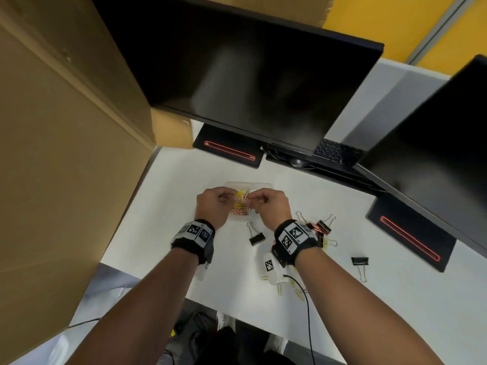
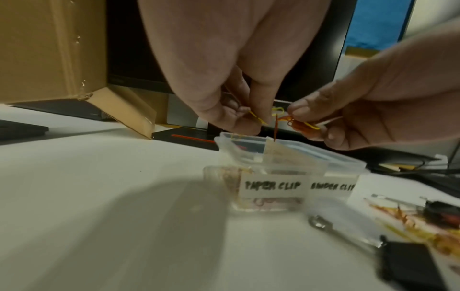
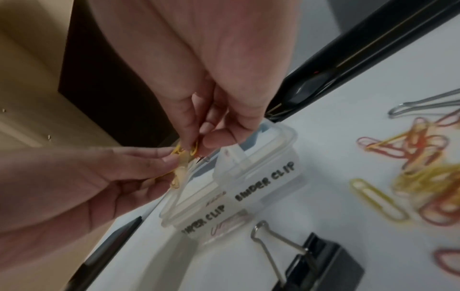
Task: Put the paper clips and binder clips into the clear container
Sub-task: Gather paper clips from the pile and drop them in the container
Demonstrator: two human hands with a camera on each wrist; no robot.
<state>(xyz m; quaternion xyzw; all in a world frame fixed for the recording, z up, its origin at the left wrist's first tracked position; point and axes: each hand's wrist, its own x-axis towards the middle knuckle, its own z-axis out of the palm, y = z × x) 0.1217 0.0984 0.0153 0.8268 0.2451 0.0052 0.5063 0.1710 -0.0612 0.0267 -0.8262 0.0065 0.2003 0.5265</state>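
Your left hand [image 1: 214, 206] and right hand [image 1: 268, 206] both pinch a tangle of yellow and red paper clips [image 2: 278, 118] just above the clear container [image 2: 286, 157], which sits open on the white surface [image 1: 329, 299]. More paper clips and black binder clips [image 1: 257, 238] lie loose to the container's right.

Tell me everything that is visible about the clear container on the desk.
The clear container is a small box of see-through plastic with a thick rim and no lid on it, standing upright on the white desk. A divider splits it in two compartments; white labels on its near wall read PAPER CLIP and BINDER CLIP. Some paper clips already lie in the paper clip side. Both hands hold tangled clips just above it, the left hand and the right hand; neither clearly touches it.
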